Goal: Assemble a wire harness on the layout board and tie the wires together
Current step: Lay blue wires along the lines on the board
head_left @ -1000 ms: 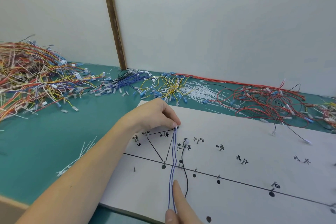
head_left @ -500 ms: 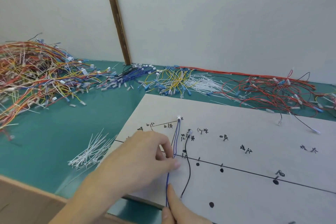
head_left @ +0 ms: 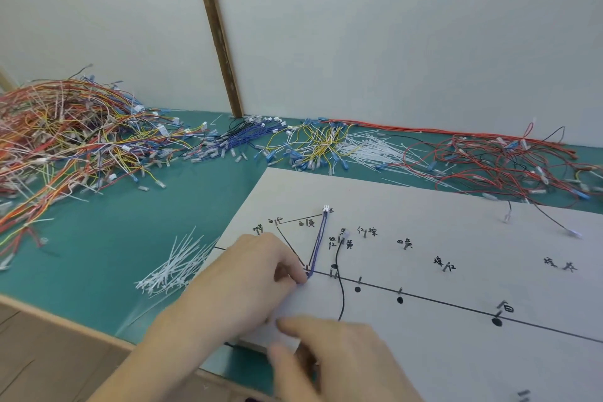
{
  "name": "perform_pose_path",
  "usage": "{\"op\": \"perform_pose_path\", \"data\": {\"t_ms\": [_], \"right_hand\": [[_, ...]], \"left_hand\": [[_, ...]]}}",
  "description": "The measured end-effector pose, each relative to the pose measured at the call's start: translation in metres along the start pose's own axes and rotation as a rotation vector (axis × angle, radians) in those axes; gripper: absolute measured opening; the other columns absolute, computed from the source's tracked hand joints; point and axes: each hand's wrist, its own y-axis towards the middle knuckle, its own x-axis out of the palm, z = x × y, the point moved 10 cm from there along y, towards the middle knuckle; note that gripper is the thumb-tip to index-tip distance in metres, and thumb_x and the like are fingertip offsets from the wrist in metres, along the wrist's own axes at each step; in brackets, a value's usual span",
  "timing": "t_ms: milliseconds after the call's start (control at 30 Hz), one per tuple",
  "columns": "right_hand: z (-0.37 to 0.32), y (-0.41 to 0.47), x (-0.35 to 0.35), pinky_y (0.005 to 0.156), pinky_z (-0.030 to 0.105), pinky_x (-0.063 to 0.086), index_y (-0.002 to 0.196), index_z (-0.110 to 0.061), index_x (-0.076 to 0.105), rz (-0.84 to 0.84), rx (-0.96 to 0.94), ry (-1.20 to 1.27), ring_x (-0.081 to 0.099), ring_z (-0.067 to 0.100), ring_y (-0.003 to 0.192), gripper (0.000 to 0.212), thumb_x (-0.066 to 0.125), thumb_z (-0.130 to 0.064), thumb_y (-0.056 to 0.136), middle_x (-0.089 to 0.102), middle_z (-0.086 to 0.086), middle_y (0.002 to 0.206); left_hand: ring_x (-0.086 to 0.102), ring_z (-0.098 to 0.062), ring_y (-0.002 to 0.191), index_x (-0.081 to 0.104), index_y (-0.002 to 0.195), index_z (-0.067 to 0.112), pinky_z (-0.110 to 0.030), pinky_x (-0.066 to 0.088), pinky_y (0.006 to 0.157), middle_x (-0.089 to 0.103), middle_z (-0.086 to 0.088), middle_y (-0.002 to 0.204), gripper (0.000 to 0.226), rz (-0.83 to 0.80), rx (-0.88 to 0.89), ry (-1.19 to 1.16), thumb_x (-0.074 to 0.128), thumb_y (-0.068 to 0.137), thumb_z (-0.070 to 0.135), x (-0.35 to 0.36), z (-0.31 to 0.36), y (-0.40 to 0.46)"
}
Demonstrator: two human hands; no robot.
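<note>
The white layout board [head_left: 456,215] carries black lines, pegs and hand-written labels. A pair of blue wires [head_left: 318,241] runs from a white connector [head_left: 326,208] down to a peg on the main line. There my left hand [head_left: 248,277] pinches the wires with its fingertips. A black wire [head_left: 341,284] hangs from its own small connector [head_left: 345,233] just to the right. My right hand [head_left: 329,359] is blurred at the board's near edge, thumb and forefinger bent. The blue wires' lower end is hidden under my hands.
A small heap of white cable ties [head_left: 176,268] lies on the green mat [head_left: 114,238] left of the board. Along the wall sit piles of multicoloured wires [head_left: 65,140], blue wires [head_left: 244,137], yellow wires [head_left: 313,143], more ties [head_left: 368,150] and red wires [head_left: 505,163].
My left hand slid from the connector down the blue wires to the peg on the main line. My right hand rose from pressing the wires' lower end. The view shifted left.
</note>
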Motion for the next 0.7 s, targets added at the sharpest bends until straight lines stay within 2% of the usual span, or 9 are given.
{"op": "perform_pose_path", "data": {"t_ms": [33, 100, 167, 233, 300, 367, 433, 533, 700], "right_hand": [[-0.002, -0.001, -0.014, 0.092, 0.023, 0.049, 0.129, -0.057, 0.034, 0.095, -0.044, -0.003, 0.062, 0.010, 0.101, 0.038, 0.045, -0.058, 0.092, 0.068, -0.014, 0.114], [0.008, 0.003, -0.044, 0.086, 0.028, 0.051, 0.116, -0.050, 0.053, 0.268, -0.063, -0.025, 0.060, 0.008, 0.088, 0.026, 0.045, -0.053, 0.092, 0.069, -0.013, 0.100], [0.011, 0.013, -0.060, 0.090, 0.029, 0.048, 0.116, -0.041, 0.067, 0.340, -0.088, -0.171, 0.055, 0.007, 0.099, 0.025, 0.047, -0.042, 0.100, 0.066, -0.013, 0.103], [0.008, 0.029, -0.062, 0.093, 0.028, 0.045, 0.126, -0.038, 0.067, 0.335, -0.148, -0.302, 0.046, 0.011, 0.111, 0.031, 0.045, -0.036, 0.105, 0.062, -0.016, 0.115], [0.004, 0.046, -0.055, 0.093, 0.032, 0.046, 0.127, -0.038, 0.066, 0.267, -0.190, -0.373, 0.040, 0.015, 0.111, 0.030, 0.046, -0.035, 0.105, 0.059, -0.016, 0.118], [0.003, 0.057, -0.051, 0.090, 0.037, 0.047, 0.123, -0.036, 0.068, 0.233, -0.215, -0.374, 0.041, 0.017, 0.108, 0.028, 0.049, -0.035, 0.104, 0.059, -0.013, 0.112], [0.003, 0.065, -0.051, 0.089, 0.038, 0.048, 0.116, -0.031, 0.072, 0.232, -0.220, -0.368, 0.046, 0.018, 0.108, 0.025, 0.051, -0.033, 0.103, 0.059, -0.011, 0.107], [0.004, 0.072, -0.053, 0.088, 0.036, 0.048, 0.110, -0.030, 0.076, 0.257, -0.248, -0.340, 0.051, 0.015, 0.106, 0.023, 0.055, -0.030, 0.101, 0.060, -0.011, 0.101], [0.006, 0.071, -0.054, 0.085, 0.029, 0.046, 0.113, -0.036, 0.074, 0.297, -0.268, -0.291, 0.050, 0.009, 0.103, 0.024, 0.055, -0.030, 0.099, 0.060, -0.014, 0.098]], "left_hand": [[0.056, 0.012, 0.051, 0.078, 0.090, 0.039, -0.009, 0.036, 0.046, 0.071, 0.017, 0.081, 0.022, -0.011, 0.006, 0.011, 0.062, 0.093, 0.024, -0.002, -0.002, 0.002], [0.058, 0.011, 0.061, 0.079, 0.092, 0.042, -0.009, 0.038, 0.054, 0.073, 0.017, 0.088, 0.022, -0.025, 0.023, 0.047, 0.064, 0.093, 0.026, -0.007, -0.004, 0.007], [0.062, 0.004, 0.072, 0.080, 0.093, 0.042, -0.014, 0.047, 0.063, 0.074, 0.015, 0.088, 0.023, -0.030, 0.050, 0.091, 0.065, 0.094, 0.026, -0.010, -0.002, 0.011], [0.064, -0.002, 0.081, 0.080, 0.094, 0.042, -0.018, 0.051, 0.068, 0.074, 0.013, 0.089, 0.025, -0.023, 0.071, 0.139, 0.064, 0.093, 0.023, -0.012, -0.001, 0.017], [0.064, -0.002, 0.080, 0.080, 0.093, 0.042, -0.017, 0.048, 0.064, 0.072, 0.013, 0.088, 0.024, -0.012, 0.077, 0.166, 0.065, 0.092, 0.023, -0.014, -0.003, 0.022], [0.062, 0.002, 0.072, 0.079, 0.088, 0.040, -0.015, 0.044, 0.058, 0.072, 0.014, 0.083, 0.019, -0.010, 0.069, 0.161, 0.068, 0.088, 0.024, -0.016, -0.008, 0.028], [0.064, 0.000, 0.067, 0.077, 0.081, 0.036, -0.019, 0.048, 0.056, 0.072, 0.015, 0.077, 0.006, -0.003, 0.037, 0.125, 0.077, 0.083, 0.030, -0.022, -0.017, 0.033], [0.066, 0.000, 0.065, 0.076, 0.077, 0.035, -0.023, 0.052, 0.057, 0.072, 0.017, 0.072, 0.010, 0.001, 0.028, 0.075, 0.085, 0.079, 0.039, -0.041, -0.034, 0.044], [0.060, -0.004, 0.064, 0.081, 0.085, 0.034, -0.021, 0.048, 0.065, 0.076, 0.008, 0.076, 0.011, -0.069, 0.139, -0.153, 0.086, 0.084, 0.025, -0.058, -0.047, 0.064]]}}
